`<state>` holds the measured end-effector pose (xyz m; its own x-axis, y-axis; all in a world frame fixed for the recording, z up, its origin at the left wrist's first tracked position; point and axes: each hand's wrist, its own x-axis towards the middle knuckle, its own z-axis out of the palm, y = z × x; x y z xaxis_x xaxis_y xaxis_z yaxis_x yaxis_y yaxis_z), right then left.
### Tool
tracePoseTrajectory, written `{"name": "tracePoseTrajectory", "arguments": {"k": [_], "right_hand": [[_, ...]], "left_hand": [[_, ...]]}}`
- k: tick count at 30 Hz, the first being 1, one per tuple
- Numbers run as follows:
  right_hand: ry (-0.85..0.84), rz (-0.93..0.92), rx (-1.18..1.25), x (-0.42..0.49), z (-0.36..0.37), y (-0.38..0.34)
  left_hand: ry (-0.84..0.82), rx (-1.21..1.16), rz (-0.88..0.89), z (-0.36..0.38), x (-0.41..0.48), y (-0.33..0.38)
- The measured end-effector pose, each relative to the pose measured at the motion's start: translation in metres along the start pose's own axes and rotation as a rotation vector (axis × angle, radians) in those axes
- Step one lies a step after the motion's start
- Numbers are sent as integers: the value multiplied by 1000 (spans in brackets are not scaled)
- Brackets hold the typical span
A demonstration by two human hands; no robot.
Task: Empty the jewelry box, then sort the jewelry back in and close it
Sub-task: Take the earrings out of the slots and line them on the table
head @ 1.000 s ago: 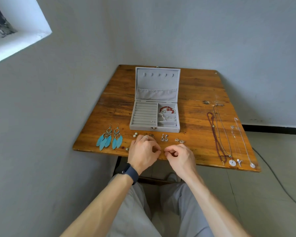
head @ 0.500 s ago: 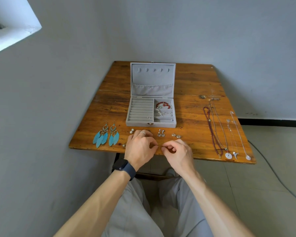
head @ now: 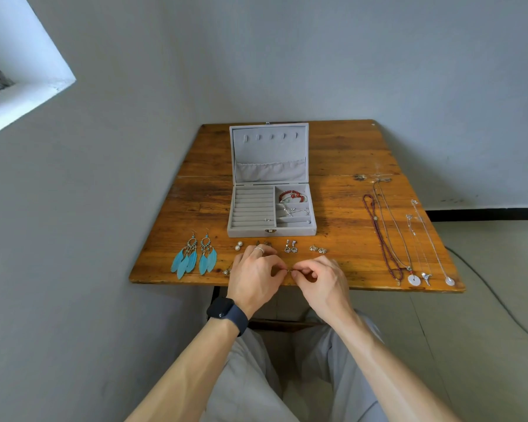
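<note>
The grey jewelry box (head: 271,231) stands open mid-table, lid upright; a red bead bracelet (head: 292,195) and silver pieces lie in its right compartments, a small ring (head: 267,220) in the slotted left side. My left hand (head: 254,277) and right hand (head: 321,281) meet at the table's near edge, fingertips pinched together on a tiny piece of jewelry (head: 288,271), mostly hidden. Blue feather earrings (head: 194,255), pearl studs (head: 238,245), silver drop earrings (head: 290,247) and small studs (head: 318,249) lie in a row before the box.
Several necklaces (head: 390,236) are laid out lengthwise on the right side of the wooden table (head: 342,153). Grey walls close in on the left and behind. A cable (head: 497,300) runs over the floor at the right.
Both hands stay pinched together at the near table edge, hardly shifting. The camera view has drifted slightly.
</note>
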<state>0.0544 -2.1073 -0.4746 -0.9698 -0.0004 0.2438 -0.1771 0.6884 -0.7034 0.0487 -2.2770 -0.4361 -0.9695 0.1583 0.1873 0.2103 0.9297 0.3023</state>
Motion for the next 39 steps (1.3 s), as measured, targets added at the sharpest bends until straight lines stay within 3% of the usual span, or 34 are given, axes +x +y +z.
{"name": "tracePoseTrajectory", "arguments": {"k": [6,12,17,21,32,39], "right_hand": [[-28,6,12,0,-4,-1],[-106,32,63,2,-14,-2],[-177,46,84,9,-22,-4],[-266,7,16,23,-30,-12],[-252,-224,-276,132,-3,-58],[-255,-296,-445,141,11,-61]], "left_hand": [[-24,-3,45,-10,3,-7],[119,-65,-25,-31,29,-37],[-26,71,-79,-33,62,-63],[-192,40,-128,-21,75,-70],[-149,-34,-185,-6,71,-70],[-124,-30,-177,-1,70,-72]]}}
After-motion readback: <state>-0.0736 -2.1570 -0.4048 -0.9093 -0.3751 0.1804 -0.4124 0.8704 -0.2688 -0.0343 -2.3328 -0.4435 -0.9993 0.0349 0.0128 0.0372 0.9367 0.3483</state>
